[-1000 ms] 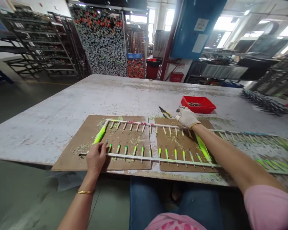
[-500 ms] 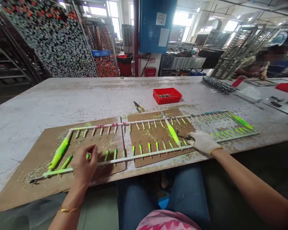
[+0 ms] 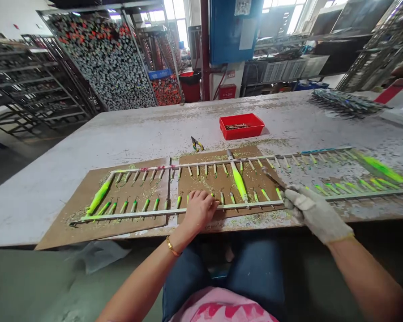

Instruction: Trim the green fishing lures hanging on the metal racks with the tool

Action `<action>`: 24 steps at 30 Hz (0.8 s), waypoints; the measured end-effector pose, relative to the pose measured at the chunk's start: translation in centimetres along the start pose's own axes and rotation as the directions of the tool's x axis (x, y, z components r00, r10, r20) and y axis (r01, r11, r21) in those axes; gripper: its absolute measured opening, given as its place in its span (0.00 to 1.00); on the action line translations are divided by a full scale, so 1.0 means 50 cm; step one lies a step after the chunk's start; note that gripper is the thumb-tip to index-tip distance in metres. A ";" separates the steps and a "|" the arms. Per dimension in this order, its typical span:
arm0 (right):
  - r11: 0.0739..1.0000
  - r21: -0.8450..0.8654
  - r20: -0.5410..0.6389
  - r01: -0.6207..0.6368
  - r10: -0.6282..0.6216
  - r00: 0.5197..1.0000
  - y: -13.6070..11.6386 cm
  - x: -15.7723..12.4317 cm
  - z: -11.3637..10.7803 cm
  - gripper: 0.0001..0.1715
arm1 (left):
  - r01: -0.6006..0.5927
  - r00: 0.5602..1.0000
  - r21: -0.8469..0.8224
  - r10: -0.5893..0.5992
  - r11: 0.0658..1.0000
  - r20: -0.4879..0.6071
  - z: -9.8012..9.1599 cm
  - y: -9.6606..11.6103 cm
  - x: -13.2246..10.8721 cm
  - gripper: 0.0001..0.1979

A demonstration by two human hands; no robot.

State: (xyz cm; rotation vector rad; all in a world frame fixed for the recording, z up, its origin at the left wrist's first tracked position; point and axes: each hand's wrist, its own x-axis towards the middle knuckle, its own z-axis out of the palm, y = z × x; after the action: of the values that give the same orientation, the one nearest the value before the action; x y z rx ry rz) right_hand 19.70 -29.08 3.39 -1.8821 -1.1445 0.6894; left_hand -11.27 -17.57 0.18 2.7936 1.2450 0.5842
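Note:
A long white frame (image 3: 127, 215) lies on brown cardboard on the table, with several small yellow-green pieces hooked along both rails. A thick yellow-green bar (image 3: 239, 181) crosses its middle, and another (image 3: 100, 196) forms the left end. My bare left hand (image 3: 200, 206) is at the near rail, left of the middle bar, its fingers curled over the small pieces; what they hold, if anything, is hidden. My gloved right hand (image 3: 304, 205) is closed on a dark metal tool (image 3: 273, 179), whose tip points up and left above the frame, right of the middle bar.
Beyond the frame are a red tray (image 3: 242, 127) with small metal parts and pliers (image 3: 197, 143) with yellow-green handles. A pile of dark spiky strips (image 3: 347, 103) lies at the back right. Loose shavings cover parts of the cardboard (image 3: 67, 212) and table.
My left hand has moved right along the near rail. My right hand has lifted slightly with the tool, which now points up and left. The view has shifted.

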 end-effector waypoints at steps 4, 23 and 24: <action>0.587 0.752 0.213 -0.301 0.216 0.953 0.053 -0.108 0.077 0.24 | 0.062 0.995 0.074 -0.068 0.995 0.076 0.012 0.015 0.023 0.12; 0.873 0.442 -0.038 -0.205 0.246 0.969 0.046 -0.200 0.184 0.36 | 0.035 0.989 -0.295 0.009 0.955 0.145 0.050 0.052 0.071 0.08; 0.919 0.364 -0.070 -0.152 0.190 0.979 0.046 -0.201 0.181 0.36 | 0.019 0.989 -0.319 0.028 0.948 0.143 0.050 0.051 0.069 0.09</action>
State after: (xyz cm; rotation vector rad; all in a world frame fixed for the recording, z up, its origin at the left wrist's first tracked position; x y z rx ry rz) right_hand 9.32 -35.46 -2.90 -1.6933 -0.7341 0.8256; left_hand -6.50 -16.50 -0.56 2.5192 1.0138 0.5174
